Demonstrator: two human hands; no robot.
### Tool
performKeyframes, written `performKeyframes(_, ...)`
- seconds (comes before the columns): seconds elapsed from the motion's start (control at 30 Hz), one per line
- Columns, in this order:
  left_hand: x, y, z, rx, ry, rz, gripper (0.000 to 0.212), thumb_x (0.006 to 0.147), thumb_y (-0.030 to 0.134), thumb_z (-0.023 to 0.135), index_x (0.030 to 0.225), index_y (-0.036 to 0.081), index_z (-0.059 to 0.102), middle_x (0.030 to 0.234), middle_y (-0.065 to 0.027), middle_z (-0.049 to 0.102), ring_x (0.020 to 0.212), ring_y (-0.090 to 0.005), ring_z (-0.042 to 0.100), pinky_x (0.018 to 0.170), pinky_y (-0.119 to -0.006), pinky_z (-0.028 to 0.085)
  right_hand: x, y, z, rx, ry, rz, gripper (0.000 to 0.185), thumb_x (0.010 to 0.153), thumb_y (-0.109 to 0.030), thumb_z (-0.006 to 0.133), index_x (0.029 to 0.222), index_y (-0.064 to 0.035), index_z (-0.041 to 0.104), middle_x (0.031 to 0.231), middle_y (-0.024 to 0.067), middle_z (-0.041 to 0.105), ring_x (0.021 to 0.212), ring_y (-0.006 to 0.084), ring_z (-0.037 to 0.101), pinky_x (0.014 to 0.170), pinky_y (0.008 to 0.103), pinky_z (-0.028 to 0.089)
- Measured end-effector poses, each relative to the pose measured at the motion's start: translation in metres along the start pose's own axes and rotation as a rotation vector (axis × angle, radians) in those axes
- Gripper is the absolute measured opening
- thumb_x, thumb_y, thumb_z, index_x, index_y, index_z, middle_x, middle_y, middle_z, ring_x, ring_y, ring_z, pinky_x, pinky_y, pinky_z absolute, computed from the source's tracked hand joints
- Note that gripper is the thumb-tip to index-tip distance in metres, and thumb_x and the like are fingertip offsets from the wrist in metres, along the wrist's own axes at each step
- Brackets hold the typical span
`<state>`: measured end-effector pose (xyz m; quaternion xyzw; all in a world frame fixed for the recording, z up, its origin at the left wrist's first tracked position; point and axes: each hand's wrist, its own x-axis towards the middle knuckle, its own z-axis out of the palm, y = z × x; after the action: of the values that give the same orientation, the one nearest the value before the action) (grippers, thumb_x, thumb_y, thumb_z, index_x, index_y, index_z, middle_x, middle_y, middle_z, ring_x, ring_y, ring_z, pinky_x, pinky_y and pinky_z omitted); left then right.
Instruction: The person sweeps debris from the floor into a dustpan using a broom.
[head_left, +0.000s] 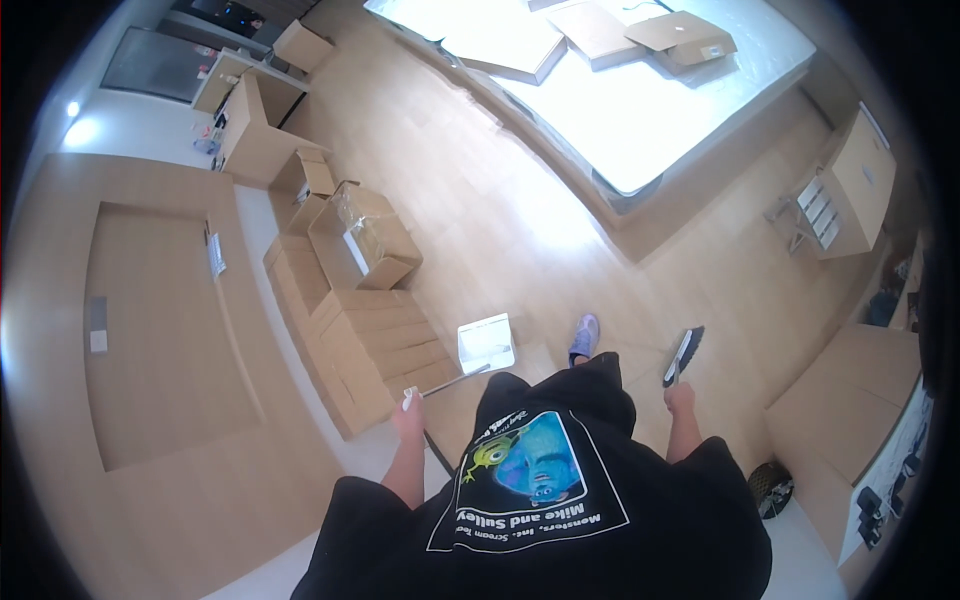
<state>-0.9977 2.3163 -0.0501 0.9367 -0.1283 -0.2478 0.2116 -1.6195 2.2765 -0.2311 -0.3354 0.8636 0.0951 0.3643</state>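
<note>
My left hand (409, 409) is closed around the white top end of a long-handled dustpan. Its thin handle slants to the white dustpan (486, 342), which stands on the wood floor beside cardboard boxes. On the other side, my right hand (680, 399) grips the handle of a broom. The broom's head (684, 355), with dark bristles, lies a little beyond that hand, over the floor. Between the two tools one shoe (585, 335) of mine shows on the floor.
A bed with a plastic-covered mattress (600, 135) holds flat cardboard boxes. Open cardboard boxes (375, 232) line the left wall by a door (161, 330). To the right stand a small folding step stool (817, 214), a cabinet (840, 397) and a dark mesh bin (770, 489).
</note>
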Motion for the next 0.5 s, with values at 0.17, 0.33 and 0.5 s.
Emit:
performKeyframes(0.17,0.057,0.032,0.009,-0.072,0.1,0.18,0.041,0.085,0.041,0.071,0.09,0.0,0.07,0.08,-0.0106,0.069,0.075,-0.0216,0.064,0.072,-0.038,0.05,-0.018,-0.065,-0.036,0.028,-0.171,0.119,0.023,0.082,-0.014,0.058,0.089,0.0039,0.07,0.083,0.0216,0.071,0.077,0.0316,0.072,0.07,0.0407,0.056)
performKeyframes(0.33,0.095,0.11,0.026,-0.123,0.031,0.296,0.033,0.091,0.031,0.067,0.097,-0.001,0.07,0.083,-0.0092,0.069,0.076,-0.0155,0.062,0.072,-0.033,0.049,-0.025,-0.093,-0.045,0.094,-0.029,0.088,0.022,0.079,-0.014,0.058,0.079,0.005,0.068,0.075,0.0229,0.069,0.073,0.0354,0.07,0.069,0.0435,0.055)
performKeyframes(0.5,0.159,0.169,0.031,-0.206,-0.053,0.312,0.035,0.09,0.031,0.069,0.104,0.0,0.071,0.086,-0.0086,0.07,0.078,-0.0157,0.063,0.072,-0.033,0.049,-0.029,-0.135,-0.03,0.089,0.057,0.045,0.024,0.075,-0.017,0.058,0.075,0.0059,0.068,0.076,0.0269,0.067,0.078,0.0408,0.068,0.074,0.0479,0.054)
